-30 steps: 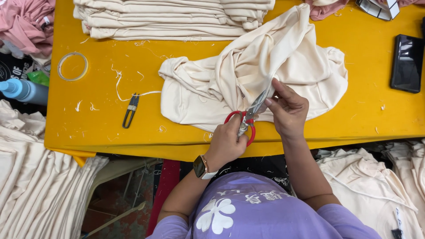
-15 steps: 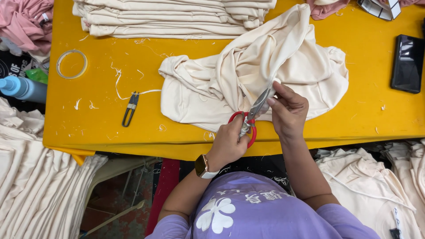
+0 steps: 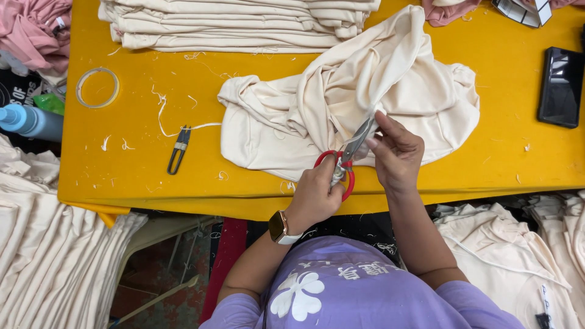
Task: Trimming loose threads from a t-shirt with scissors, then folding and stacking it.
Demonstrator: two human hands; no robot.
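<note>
A crumpled cream garment [image 3: 304, 116] lies on the yellow table [image 3: 146, 183]. My left hand [image 3: 314, 195], with a watch on its wrist, grips red-handled scissors [image 3: 344, 161] whose blades point up and to the right. My right hand [image 3: 396, 152] pinches a thin strip of the cream garment right at the scissor blades. Both hands hover over the table's near edge, close together.
A stack of folded cream garments [image 3: 237, 21] sits at the table's far side. Small thread snips [image 3: 178, 149] and a tape ring [image 3: 96, 87] lie to the left, a black phone [image 3: 560, 85] to the right. Cream cloth piles flank the table; a blue bottle [image 3: 27, 120] lies at the left.
The hands and scissors have barely shifted; the right hand's fingers have adjusted their pinch on the cloth at the blades.
</note>
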